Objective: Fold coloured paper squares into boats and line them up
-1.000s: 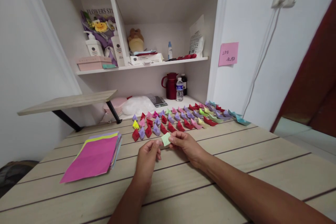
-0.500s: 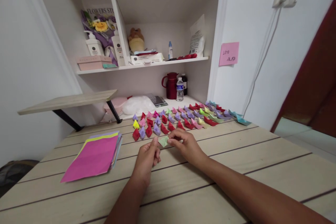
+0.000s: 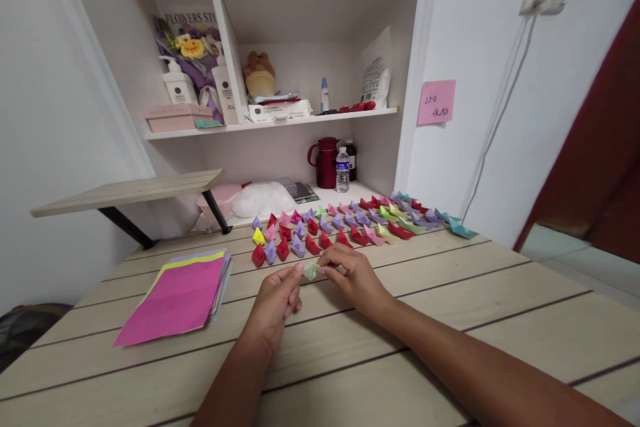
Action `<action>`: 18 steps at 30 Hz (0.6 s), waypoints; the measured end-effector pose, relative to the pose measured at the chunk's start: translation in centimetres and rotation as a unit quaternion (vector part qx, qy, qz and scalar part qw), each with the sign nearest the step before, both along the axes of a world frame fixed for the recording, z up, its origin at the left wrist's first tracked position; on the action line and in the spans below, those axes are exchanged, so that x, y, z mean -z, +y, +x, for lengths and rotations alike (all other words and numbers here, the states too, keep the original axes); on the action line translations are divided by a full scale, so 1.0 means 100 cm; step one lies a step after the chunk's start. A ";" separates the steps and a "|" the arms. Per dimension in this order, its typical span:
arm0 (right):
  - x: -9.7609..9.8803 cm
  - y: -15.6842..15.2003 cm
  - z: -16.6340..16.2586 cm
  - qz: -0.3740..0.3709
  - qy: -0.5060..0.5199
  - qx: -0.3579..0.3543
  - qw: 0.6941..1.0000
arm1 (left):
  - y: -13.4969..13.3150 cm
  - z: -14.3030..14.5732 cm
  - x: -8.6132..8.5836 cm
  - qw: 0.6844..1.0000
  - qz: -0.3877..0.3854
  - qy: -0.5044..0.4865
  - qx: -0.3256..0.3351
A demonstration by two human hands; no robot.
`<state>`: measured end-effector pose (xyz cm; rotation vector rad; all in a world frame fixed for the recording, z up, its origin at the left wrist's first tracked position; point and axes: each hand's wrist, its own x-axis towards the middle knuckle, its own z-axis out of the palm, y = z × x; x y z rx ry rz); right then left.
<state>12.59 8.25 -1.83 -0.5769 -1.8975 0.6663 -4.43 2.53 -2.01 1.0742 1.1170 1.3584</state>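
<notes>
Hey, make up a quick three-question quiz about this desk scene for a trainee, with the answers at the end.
1. True or false: the left hand and right hand both have fingers at the small green paper.

2. Multiple choice: what colour is the top sheet of the paper stack?
A. Blue
B. Pink
C. Yellow

3. Fill in the blank: the red jug stands beside a clear, capped plastic ____.

Key:
1. True
2. B
3. Bottle
</notes>
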 end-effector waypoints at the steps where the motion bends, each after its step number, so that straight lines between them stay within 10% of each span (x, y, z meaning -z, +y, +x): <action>1: 0.000 0.000 0.000 -0.001 0.001 -0.001 1.000 | 0.000 0.000 0.000 1.000 -0.001 -0.002 -0.001; 18: -0.002 -0.014 -0.005 -0.125 -0.012 -0.091 0.988 | -0.002 -0.002 0.004 0.998 0.018 -0.048 -0.031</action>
